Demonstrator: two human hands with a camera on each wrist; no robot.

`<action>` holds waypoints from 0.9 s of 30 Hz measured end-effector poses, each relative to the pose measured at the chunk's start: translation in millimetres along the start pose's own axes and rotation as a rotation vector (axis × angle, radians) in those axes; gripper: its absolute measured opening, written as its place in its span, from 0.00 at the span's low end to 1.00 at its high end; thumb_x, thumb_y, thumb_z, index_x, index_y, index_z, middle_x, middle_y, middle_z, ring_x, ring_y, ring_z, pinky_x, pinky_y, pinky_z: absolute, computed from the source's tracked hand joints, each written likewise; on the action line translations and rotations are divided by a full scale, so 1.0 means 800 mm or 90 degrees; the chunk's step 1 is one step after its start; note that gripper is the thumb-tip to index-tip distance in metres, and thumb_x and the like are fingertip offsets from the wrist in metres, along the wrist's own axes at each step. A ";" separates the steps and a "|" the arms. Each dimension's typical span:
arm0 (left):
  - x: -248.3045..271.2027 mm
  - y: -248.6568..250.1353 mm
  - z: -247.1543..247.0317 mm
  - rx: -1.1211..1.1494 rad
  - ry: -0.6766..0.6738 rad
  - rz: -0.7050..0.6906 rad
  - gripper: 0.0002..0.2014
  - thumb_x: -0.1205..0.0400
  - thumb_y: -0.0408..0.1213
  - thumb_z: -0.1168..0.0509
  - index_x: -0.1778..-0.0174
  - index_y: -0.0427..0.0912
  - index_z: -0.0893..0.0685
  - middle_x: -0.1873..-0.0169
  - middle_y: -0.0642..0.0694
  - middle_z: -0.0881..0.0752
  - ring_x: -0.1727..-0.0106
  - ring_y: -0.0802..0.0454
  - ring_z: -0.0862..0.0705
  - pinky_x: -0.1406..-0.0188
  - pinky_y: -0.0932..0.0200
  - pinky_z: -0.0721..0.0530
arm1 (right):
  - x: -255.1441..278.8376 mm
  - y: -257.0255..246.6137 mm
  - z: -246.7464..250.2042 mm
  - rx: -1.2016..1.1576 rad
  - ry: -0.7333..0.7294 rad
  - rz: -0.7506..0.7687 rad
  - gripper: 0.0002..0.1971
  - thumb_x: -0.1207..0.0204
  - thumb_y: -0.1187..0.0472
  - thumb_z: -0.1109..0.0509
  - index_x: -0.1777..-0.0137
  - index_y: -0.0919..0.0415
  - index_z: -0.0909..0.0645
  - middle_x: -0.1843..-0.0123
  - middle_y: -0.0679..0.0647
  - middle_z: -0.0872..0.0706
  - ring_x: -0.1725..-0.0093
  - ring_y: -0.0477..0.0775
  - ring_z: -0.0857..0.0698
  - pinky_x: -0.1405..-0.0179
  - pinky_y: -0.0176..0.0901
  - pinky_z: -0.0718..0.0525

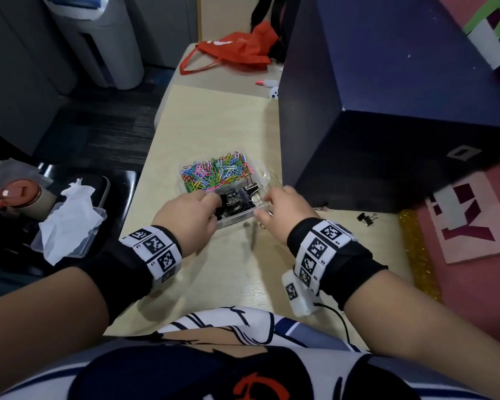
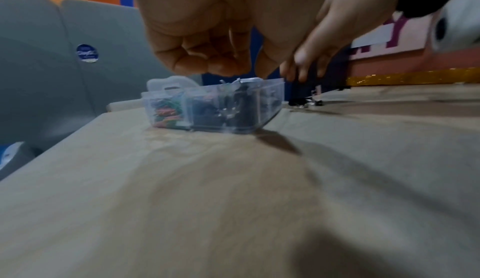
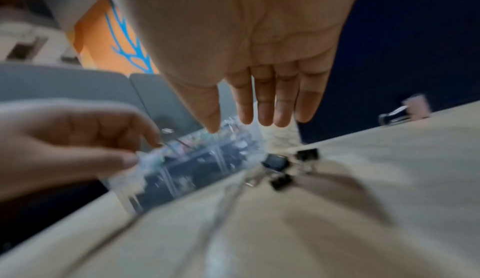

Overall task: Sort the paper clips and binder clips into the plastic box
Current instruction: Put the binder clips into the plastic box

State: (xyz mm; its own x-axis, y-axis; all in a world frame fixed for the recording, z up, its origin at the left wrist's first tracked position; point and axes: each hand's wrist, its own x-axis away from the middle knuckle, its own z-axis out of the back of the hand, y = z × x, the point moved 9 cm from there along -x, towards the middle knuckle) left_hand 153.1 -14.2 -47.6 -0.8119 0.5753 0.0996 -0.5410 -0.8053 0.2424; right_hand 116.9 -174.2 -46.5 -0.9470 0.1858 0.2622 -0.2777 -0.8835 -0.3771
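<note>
A clear plastic box stands mid-table. Its far compartment holds coloured paper clips and its near one black binder clips. My left hand hovers over the near left end, its curled fingers and thumb pinching a binder clip at the rim. My right hand is at the box's right end, fingers straight and holding nothing. Three loose binder clips lie on the table under it. One more binder clip lies farther right.
A large dark blue box rises just right of the plastic box. A red bag and a small bottle lie at the table's far end. Off the left edge sit a clear tray with tissue and a cup.
</note>
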 end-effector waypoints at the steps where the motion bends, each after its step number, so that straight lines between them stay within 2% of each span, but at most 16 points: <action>1: 0.001 0.010 0.003 -0.003 0.011 -0.032 0.14 0.21 0.42 0.42 0.42 0.43 0.20 0.51 0.41 0.16 0.51 0.37 0.16 0.58 0.48 0.16 | 0.003 0.010 -0.008 0.033 -0.031 -0.007 0.20 0.20 0.50 0.35 0.30 0.54 0.28 0.30 0.56 0.26 0.34 0.60 0.25 0.34 0.49 0.26; 3: 0.003 0.036 0.001 -0.010 0.006 -0.108 0.17 0.26 0.44 0.47 0.52 0.41 0.17 0.60 0.41 0.16 0.59 0.37 0.15 0.66 0.49 0.15 | 0.012 0.024 -0.019 0.059 -0.074 0.008 0.24 0.19 0.55 0.37 0.24 0.49 0.36 0.23 0.54 0.31 0.29 0.61 0.29 0.31 0.52 0.28; 5: 0.003 0.061 -0.009 -0.023 -0.014 -0.168 0.17 0.28 0.44 0.49 0.56 0.42 0.17 0.63 0.42 0.18 0.63 0.38 0.16 0.70 0.49 0.15 | 0.020 0.032 -0.026 0.074 -0.090 0.039 0.29 0.19 0.57 0.38 0.20 0.48 0.42 0.19 0.50 0.37 0.24 0.59 0.33 0.27 0.53 0.30; 9: 0.000 0.106 -0.023 -0.029 -0.047 -0.256 0.12 0.29 0.39 0.42 0.55 0.43 0.16 0.62 0.42 0.17 0.62 0.40 0.16 0.70 0.52 0.14 | 0.028 0.061 -0.027 0.065 -0.044 -0.003 0.27 0.20 0.56 0.39 0.21 0.51 0.39 0.20 0.50 0.36 0.23 0.56 0.34 0.25 0.52 0.32; 11: -0.001 0.127 -0.031 -0.015 -0.057 -0.306 0.11 0.29 0.34 0.34 0.51 0.41 0.15 0.56 0.41 0.16 0.58 0.39 0.15 0.63 0.53 0.13 | 0.029 0.083 -0.021 0.081 -0.005 -0.052 0.26 0.20 0.53 0.39 0.23 0.52 0.37 0.22 0.52 0.35 0.24 0.58 0.34 0.27 0.53 0.31; 13: -0.004 0.141 -0.047 -0.026 -0.101 -0.314 0.18 0.23 0.34 0.36 0.37 0.40 0.20 0.39 0.40 0.20 0.43 0.39 0.18 0.44 0.51 0.16 | 0.030 0.107 -0.014 0.102 0.014 -0.103 0.27 0.20 0.51 0.38 0.22 0.54 0.38 0.22 0.54 0.36 0.24 0.60 0.35 0.27 0.53 0.31; 15: -0.006 0.144 -0.066 -0.067 -0.162 -0.286 0.26 0.19 0.34 0.41 0.23 0.41 0.35 0.22 0.39 0.36 0.26 0.39 0.31 0.26 0.50 0.29 | 0.030 0.123 -0.011 0.112 0.009 -0.119 0.30 0.21 0.50 0.38 0.20 0.55 0.40 0.21 0.55 0.37 0.23 0.59 0.36 0.25 0.52 0.32; 17: -0.008 0.143 -0.079 -0.111 -0.216 -0.263 0.32 0.19 0.33 0.44 0.18 0.41 0.48 0.17 0.38 0.50 0.18 0.40 0.44 0.19 0.51 0.41 | 0.032 0.130 -0.012 0.112 -0.003 -0.108 0.31 0.21 0.50 0.38 0.19 0.55 0.41 0.20 0.55 0.38 0.22 0.59 0.37 0.24 0.51 0.34; 18: -0.008 0.141 -0.083 -0.126 -0.236 -0.250 0.34 0.19 0.32 0.44 0.17 0.40 0.51 0.17 0.38 0.53 0.17 0.41 0.46 0.19 0.51 0.43 | 0.032 0.131 -0.012 0.115 -0.006 -0.101 0.30 0.20 0.50 0.38 0.20 0.55 0.41 0.20 0.55 0.38 0.23 0.59 0.36 0.24 0.50 0.34; 20: -0.009 0.135 -0.089 -0.131 -0.255 -0.218 0.34 0.19 0.32 0.44 0.17 0.40 0.52 0.17 0.39 0.51 0.18 0.41 0.43 0.21 0.49 0.38 | 0.035 0.133 -0.014 0.128 -0.012 -0.101 0.28 0.19 0.51 0.39 0.21 0.56 0.39 0.21 0.56 0.38 0.25 0.59 0.34 0.26 0.49 0.33; 24: -0.008 0.129 -0.090 -0.111 -0.221 -0.211 0.30 0.22 0.33 0.42 0.21 0.43 0.39 0.24 0.44 0.36 0.29 0.41 0.30 0.33 0.43 0.23 | 0.040 0.134 -0.020 0.139 -0.010 -0.117 0.22 0.19 0.51 0.41 0.26 0.54 0.33 0.25 0.55 0.32 0.29 0.58 0.31 0.31 0.50 0.30; 27: -0.008 0.123 -0.091 -0.109 -0.208 -0.196 0.27 0.23 0.34 0.41 0.26 0.45 0.34 0.32 0.46 0.31 0.34 0.42 0.28 0.39 0.42 0.20 | 0.045 0.145 -0.002 0.126 0.062 -0.169 0.21 0.20 0.50 0.40 0.29 0.54 0.30 0.30 0.56 0.29 0.33 0.59 0.29 0.36 0.51 0.28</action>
State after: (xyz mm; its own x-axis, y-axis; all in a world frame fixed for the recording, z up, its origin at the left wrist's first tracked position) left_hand 89.3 -107.1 -94.3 -0.5121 0.7833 0.3525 -0.7960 -0.5869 0.1479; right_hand 50.2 -269.0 -82.2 -0.8592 0.4525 0.2386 -0.4894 -0.8630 -0.1254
